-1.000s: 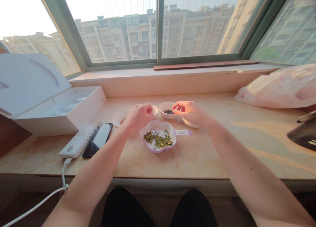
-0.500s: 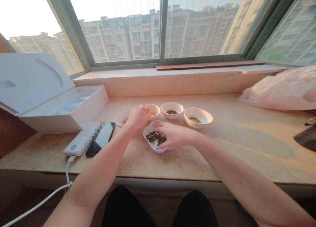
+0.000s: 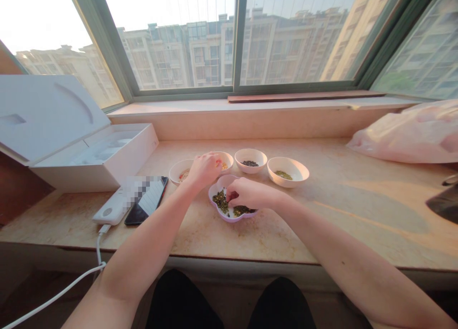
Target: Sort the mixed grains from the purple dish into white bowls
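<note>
My right hand reaches into a lilac flower-shaped bowl holding mixed green and dark beans. Its thumb and fingers are pinched together at the bean layer; whatever is between them is too small to make out. My left hand is at a white bowl of yellow kernels, its fingers curled together over the near left rim, their tips partly hidden. Left of that hand is a white bowl with reddish and pale pieces, partly covered by the hand.
Right of the yellow kernels stand a white bowl of black beans and a white bowl of green beans. A phone, a white power bank with cable, and an open white box lie left. A plastic bag rests right.
My right hand's thumb and fingers have closed from spread to a pinch inside the lilac bowl, with beans shifted there. My left hand has barely moved. The whole view has shifted slightly.
</note>
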Available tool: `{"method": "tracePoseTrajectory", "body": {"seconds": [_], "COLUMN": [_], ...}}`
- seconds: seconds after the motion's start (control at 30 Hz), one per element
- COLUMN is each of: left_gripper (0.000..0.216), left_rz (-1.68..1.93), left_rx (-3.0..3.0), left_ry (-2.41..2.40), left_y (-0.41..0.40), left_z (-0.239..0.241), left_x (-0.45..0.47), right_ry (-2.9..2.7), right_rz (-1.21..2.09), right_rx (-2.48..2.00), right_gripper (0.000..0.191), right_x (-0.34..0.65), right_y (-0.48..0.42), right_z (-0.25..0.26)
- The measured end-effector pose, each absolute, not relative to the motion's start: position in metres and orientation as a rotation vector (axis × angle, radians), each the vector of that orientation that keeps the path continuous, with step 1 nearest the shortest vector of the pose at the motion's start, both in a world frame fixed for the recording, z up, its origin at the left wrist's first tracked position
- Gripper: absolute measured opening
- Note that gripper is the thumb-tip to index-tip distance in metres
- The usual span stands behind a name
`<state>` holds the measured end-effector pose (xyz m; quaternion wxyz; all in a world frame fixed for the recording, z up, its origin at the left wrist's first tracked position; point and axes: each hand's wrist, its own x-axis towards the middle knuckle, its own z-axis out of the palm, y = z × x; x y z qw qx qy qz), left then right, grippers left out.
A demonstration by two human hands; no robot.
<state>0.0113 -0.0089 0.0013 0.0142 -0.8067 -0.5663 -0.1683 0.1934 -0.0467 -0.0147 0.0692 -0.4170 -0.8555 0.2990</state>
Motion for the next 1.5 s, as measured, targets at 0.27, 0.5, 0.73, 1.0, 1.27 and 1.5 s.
{"method": "tracePoseTrajectory", "body": {"seconds": [0.27,0.5,0.73,1.0,1.27,1.5], "left_gripper": [0.029,0.029,0.028,0.024,0.031,0.032], "left_rz": [-0.569,-0.616,-0.697,-0.803,-0.261,-0.054], "left_rx": [-2.539,-2.555,-2.604,-2.807,-3.124,-3.147], "left_ry": [-1.769,-1.746,-1.668,-1.437,-1.249,-1.331], "left_y": [-0.009,-0.011,-0.006,-0.013,-0.033,-0.038], "left_z": [0.004,0.004,-0.002,0.001,0.006,0.001], "left_x": [0.01,0.01,0.007,0.011,0.017,0.017], "right_ry": [-2.552,-2.531,-2.408,-2.001,-1.997,-2.077], "right_rz": [0.886,0.84,0.837,0.386,0.272,0.294], "right_rx": [-1.196,-1.12,-1.065,-1.45,-1.81,-2.025], "right_gripper": [0.018,0.022,0.017,0.023,0.016,0.025], "right_x": [0.2,0.205,0.212,0.263,0.307,0.315], "right_y": [-0.047,-0.042,-0.038,-0.02,0.001,0.004], "right_z": [-0.009,-0.009,-0.01,0.01,0.012,0.015]}}
